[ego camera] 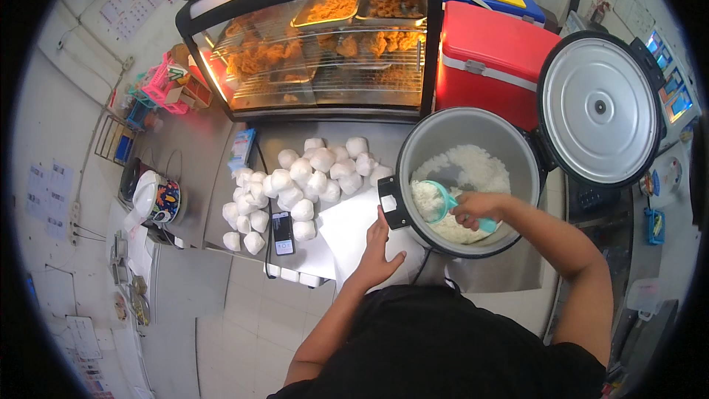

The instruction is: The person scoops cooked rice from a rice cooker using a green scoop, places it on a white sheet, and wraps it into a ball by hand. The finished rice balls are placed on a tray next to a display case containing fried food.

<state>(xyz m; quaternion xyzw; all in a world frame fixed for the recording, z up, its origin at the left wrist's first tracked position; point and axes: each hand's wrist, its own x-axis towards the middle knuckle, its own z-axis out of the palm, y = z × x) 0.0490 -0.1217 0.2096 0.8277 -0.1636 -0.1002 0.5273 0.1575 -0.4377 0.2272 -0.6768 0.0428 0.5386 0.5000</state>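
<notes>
My right hand (474,211) grips the handle of a teal plastic scoop (447,203) inside a large rice cooker (468,122). White cooked rice (425,199) fills the scoop's bowl, and more rice lies around the pot, with bare grey bottom showing in the middle. My left hand (379,257) has its thumb spread, and its fingertips reach the cooker's side just below the black latch (392,203). Under that hand, white paper sheets (349,227) lie on the steel table. Many white paper-wrapped bundles (302,172) are heaped to the left of the cooker.
The cooker's lid (600,106) stands raised at right. Behind are a red cooler box (493,39) and a lit glass display warmer (316,55) with fried chicken. A smartphone (283,233) and a black cable (270,244) lie near the bundles. Further left is a patterned container (163,199).
</notes>
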